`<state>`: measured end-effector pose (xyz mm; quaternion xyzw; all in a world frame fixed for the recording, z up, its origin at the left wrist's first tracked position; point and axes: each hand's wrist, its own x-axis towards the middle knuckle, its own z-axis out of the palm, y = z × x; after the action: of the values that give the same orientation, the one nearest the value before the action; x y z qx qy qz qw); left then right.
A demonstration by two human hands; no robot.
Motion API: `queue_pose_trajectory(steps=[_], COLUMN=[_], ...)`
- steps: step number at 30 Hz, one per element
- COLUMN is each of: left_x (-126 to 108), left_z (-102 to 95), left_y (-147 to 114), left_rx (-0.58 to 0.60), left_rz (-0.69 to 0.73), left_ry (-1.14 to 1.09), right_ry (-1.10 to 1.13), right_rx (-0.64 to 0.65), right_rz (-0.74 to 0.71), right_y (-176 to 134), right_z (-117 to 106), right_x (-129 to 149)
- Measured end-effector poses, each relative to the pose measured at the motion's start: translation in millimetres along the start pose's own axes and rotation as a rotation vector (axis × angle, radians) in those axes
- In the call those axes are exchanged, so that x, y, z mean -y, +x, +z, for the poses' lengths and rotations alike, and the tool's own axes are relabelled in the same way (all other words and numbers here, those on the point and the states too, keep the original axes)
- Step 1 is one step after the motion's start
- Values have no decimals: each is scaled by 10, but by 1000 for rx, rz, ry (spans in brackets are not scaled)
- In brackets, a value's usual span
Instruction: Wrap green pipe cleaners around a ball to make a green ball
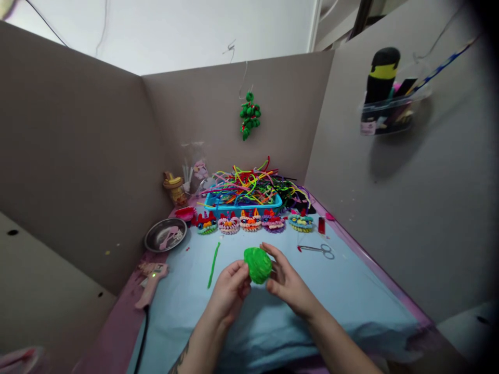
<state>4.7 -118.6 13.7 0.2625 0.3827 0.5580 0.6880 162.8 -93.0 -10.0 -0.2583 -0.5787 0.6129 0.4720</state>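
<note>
A bright green, fuzzy rounded piece, apparently made of coiled pipe cleaner, is held up over the blue cloth. My left hand pinches its left edge between thumb and fingers. Around its right side curve the parted fingers of my right hand; whether they touch it I cannot tell. A straight green pipe cleaner lies on the cloth to the left of my hands. To the right lie silver scissors, with a small red bit by their tip.
Behind my hands, several colourful fuzzy animal faces form a row before a blue basket heaped with pipe cleaners. At left are a metal bowl and a pink glue gun with a black cord. Grey panels enclose the table.
</note>
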Motion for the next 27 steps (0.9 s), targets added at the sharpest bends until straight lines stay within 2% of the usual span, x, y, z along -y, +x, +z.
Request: queue_pose_trajectory(steps=[2,7,15,20,27], left_x=[5,29,45,57,68], left_z=[-5,-9,20,41,-27], left_y=[-10,-48,-62,-58,-61], left_rx=[23,58,22,-86,-50], left_rz=[-22,-25,17,133,89], left_ry=[1,10,66,180,130], right_ry=[3,18,20,-14,-87], right_rx=[32,-2,-18,-45,-125], right_rz=[6,49,52,56,42], right_y=[-6,-32,-69,-77,-48], right_z=[17,67,76,99,86], right_x=[2,1,-3,-12,-46])
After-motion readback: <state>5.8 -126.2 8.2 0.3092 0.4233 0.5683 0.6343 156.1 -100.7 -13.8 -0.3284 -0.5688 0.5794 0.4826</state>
